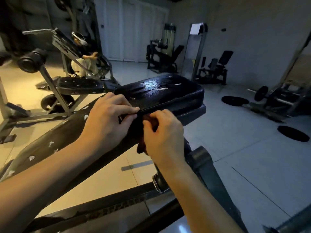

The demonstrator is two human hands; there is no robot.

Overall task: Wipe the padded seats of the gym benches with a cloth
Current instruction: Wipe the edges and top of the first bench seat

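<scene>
Here, cloth (141, 147) in right hand (165, 134) beside seat (161, 93)

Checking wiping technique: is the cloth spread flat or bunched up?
Bunched. The right hand grips the cloth in a wad at the edge of the seat pad; only reddish bits show.

The black padded seat (161, 93) stretches away just beyond the straight fingers (130, 109) of the left hand (109, 118), its shiny cover scuffed pale in patches, and the long back pad (55, 142) runs back under that wrist. A reddish-brown cloth (149, 119) sits at the join of the two pads, bunched under the curled fingers of the right hand (165, 132). Well right of the fingers, two dark weight plates (234, 100) lie flat on the tiled floor (244, 157).
</scene>
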